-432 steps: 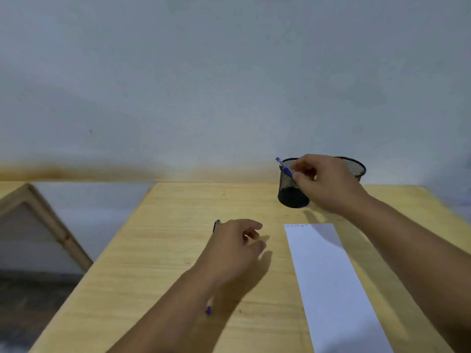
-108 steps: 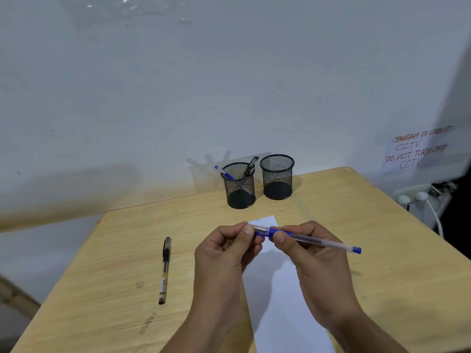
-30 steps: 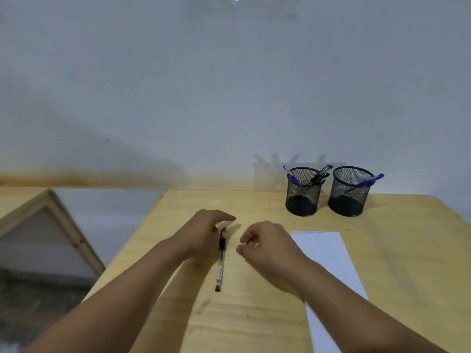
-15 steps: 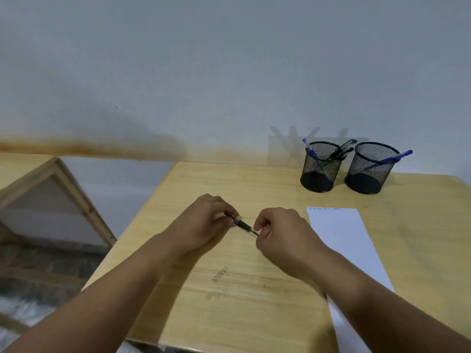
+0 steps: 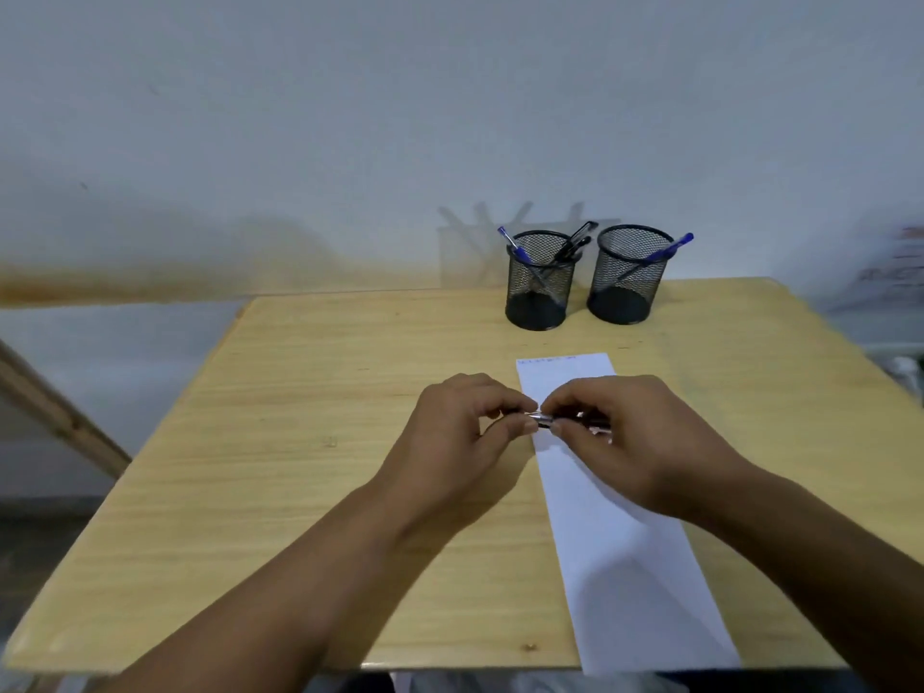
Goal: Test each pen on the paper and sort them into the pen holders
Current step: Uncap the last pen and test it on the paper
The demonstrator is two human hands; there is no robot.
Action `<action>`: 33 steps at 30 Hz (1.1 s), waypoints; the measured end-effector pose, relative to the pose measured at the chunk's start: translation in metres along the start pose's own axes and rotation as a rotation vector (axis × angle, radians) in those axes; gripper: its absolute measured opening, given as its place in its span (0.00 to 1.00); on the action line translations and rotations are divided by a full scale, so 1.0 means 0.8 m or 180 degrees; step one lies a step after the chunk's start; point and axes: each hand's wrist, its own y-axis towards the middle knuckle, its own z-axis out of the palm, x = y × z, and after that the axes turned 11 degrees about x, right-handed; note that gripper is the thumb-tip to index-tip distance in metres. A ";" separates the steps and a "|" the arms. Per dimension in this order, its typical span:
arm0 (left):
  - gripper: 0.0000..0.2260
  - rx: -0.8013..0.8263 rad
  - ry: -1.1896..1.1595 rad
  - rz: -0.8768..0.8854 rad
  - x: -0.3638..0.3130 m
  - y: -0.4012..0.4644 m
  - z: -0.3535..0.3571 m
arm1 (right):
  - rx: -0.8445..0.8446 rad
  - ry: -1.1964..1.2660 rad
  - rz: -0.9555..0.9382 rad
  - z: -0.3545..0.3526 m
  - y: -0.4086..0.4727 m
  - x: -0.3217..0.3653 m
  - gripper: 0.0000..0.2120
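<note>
Both hands hold one dark pen [image 5: 547, 420] level above the near end of the white paper strip [image 5: 620, 542]. My left hand [image 5: 465, 432] pinches its left end, most likely the cap. My right hand [image 5: 620, 432] grips the barrel, which its fingers mostly hide. Two black mesh pen holders stand at the back of the table. The left holder [image 5: 541, 280] contains a blue pen and black pens. The right holder [image 5: 629, 273] has a single blue pen leaning right.
The wooden table [image 5: 300, 442] ends close to me at its front edge [image 5: 200, 665]. A wooden frame [image 5: 55, 407] stands beyond the left edge. A white wall rises right behind the holders.
The black pen was picked up off the table on the left; both hands carried it right, over the paper. The view swung right and down.
</note>
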 end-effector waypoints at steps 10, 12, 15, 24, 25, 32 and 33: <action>0.05 -0.0098 -0.0649 -0.0286 -0.024 0.009 0.013 | -0.0419 -0.0261 0.0246 -0.006 -0.012 -0.009 0.07; 0.05 -0.0136 -0.0670 -0.0318 -0.023 0.007 0.010 | -0.0395 -0.0203 0.0251 -0.008 -0.011 -0.006 0.09; 0.05 -0.0200 -0.0643 -0.0366 -0.020 0.007 0.007 | -0.0380 0.0197 0.0121 -0.008 -0.008 -0.006 0.07; 0.08 -0.0676 -0.0345 -0.1428 0.028 0.015 -0.010 | -0.0774 0.1674 0.0741 -0.016 -0.016 -0.036 0.13; 0.09 -0.0647 -0.0287 -0.1543 0.033 0.016 -0.010 | -0.0825 0.1883 0.0766 -0.017 -0.017 -0.036 0.13; 0.11 -0.0756 0.0137 -0.1969 0.038 0.020 -0.005 | -0.1085 0.2239 0.1041 -0.012 -0.023 -0.040 0.10; 0.11 -0.0717 0.0222 -0.1937 0.038 0.020 -0.006 | -0.1099 0.2228 0.1049 -0.012 -0.022 -0.041 0.10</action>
